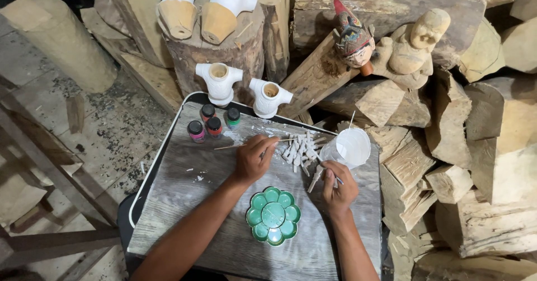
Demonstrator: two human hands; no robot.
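Observation:
My left hand (253,159) rests on the grey board (190,202) and pinches a thin wooden stick (226,146) that points left. A pile of several small white-painted carved pieces (299,148) lies just right of it. Closed around a thin brush and a small white carved piece (315,178), my right hand (339,191) sits beside a clear cup of white paint (352,147). In front of both hands lies a green flower-shaped palette (273,215).
Small paint bottles (208,121) stand at the board's far left. Two white-painted wooden torsos (219,81) (268,95) stand behind it, two more on a stump above. A painted puppet head (353,38) and an unpainted carved figure (417,46) lie on stacked logs.

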